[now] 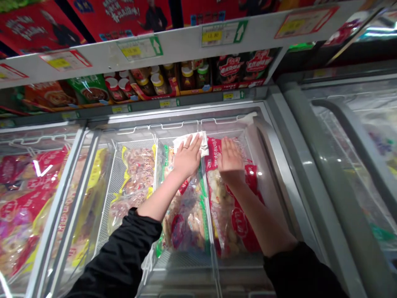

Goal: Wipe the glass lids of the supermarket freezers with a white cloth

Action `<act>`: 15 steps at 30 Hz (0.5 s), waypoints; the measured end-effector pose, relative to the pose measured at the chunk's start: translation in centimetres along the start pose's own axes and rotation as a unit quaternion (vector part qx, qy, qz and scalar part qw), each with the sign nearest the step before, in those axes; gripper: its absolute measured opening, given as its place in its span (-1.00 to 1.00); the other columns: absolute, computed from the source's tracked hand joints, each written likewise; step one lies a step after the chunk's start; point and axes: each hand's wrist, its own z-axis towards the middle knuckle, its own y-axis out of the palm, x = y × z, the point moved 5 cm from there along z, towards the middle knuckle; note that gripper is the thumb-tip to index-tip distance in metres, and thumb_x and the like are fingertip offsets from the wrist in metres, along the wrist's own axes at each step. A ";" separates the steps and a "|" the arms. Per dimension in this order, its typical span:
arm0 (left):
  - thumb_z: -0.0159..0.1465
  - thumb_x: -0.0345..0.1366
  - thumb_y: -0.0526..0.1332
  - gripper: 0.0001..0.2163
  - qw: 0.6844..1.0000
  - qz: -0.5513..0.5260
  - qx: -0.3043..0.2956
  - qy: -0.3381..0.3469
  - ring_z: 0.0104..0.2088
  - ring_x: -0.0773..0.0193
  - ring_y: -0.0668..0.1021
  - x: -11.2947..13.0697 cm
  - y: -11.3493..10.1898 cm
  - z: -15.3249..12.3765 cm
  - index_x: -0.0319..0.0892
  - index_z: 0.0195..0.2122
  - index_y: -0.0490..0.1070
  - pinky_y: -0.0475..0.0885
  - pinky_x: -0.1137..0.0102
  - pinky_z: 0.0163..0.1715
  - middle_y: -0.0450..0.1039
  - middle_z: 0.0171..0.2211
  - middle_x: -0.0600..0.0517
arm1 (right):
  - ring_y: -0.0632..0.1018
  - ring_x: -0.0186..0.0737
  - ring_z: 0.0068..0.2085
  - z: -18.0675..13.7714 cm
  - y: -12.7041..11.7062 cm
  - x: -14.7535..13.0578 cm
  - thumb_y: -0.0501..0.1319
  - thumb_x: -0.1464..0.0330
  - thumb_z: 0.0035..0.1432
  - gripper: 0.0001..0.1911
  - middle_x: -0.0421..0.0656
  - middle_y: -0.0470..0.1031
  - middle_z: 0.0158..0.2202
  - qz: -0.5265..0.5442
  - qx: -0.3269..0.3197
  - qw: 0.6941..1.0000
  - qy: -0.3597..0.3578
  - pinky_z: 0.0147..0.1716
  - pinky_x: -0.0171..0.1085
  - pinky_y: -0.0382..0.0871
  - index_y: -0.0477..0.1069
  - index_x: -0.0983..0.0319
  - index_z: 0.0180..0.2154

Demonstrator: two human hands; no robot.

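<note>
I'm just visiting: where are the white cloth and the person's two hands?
White cloth (204, 145): head view, on its uncovered part toward the picture's right.
Left hand (187, 159): head view, on the back of the hand.
Right hand (230, 162): head view, likewise on its back.

L hand (187, 157) is flat, palm-down, fingers (187, 141) slightly spread. R hand (231, 161) also palm-down, fingers tgthr. Both arms (263, 219) reach fwd, angled twd each other, forearms (163, 192) partly bare.

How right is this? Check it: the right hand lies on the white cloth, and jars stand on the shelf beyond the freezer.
One slip: the head view shows the left hand on the white cloth, with the right hand beside it. Jars stand on the shelf beyond the freezer.
</note>
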 end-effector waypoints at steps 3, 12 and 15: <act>0.57 -0.23 -0.14 -0.41 0.999 0.004 -0.018 0.050 0.60 0.20 -0.01 3.5 0.2 3.3 0.00 0.61 -0.06 -0.07 0.10 0.58 -0.12 0.61 0.19 | 0.11 0.02 0.58 -0.2 0.1 0.6 -0.08 0.34 0.49 -0.31 0.06 0.14 0.56 0.015 0.013 1.000 0.020 0.56 0.11 0.05 0.04 0.38 0.55; 0.58 -0.24 -0.15 -0.42 0.999 -0.002 -0.008 -0.031 0.60 0.18 -0.02 0.7 -1.7 5.7 -0.07 0.61 -0.08 -0.04 0.09 0.57 -0.14 0.62 0.12 | 0.16 0.02 0.57 0.4 -1.3 3.1 -0.10 0.33 0.49 -0.33 0.10 0.16 0.55 -0.008 -0.040 0.999 -0.002 0.54 0.07 0.11 0.10 0.45 0.52; 0.57 -0.25 -0.13 -0.42 0.999 0.016 0.029 -0.039 0.60 0.14 0.02 1.2 -0.6 1.9 -0.06 0.61 -0.07 -0.01 0.06 0.56 -0.09 0.61 0.11 | 0.20 0.05 0.55 0.8 -2.1 4.8 -0.08 0.33 0.49 -0.34 0.13 0.23 0.52 -0.031 -0.032 0.999 0.024 0.53 0.12 0.12 0.17 0.45 0.49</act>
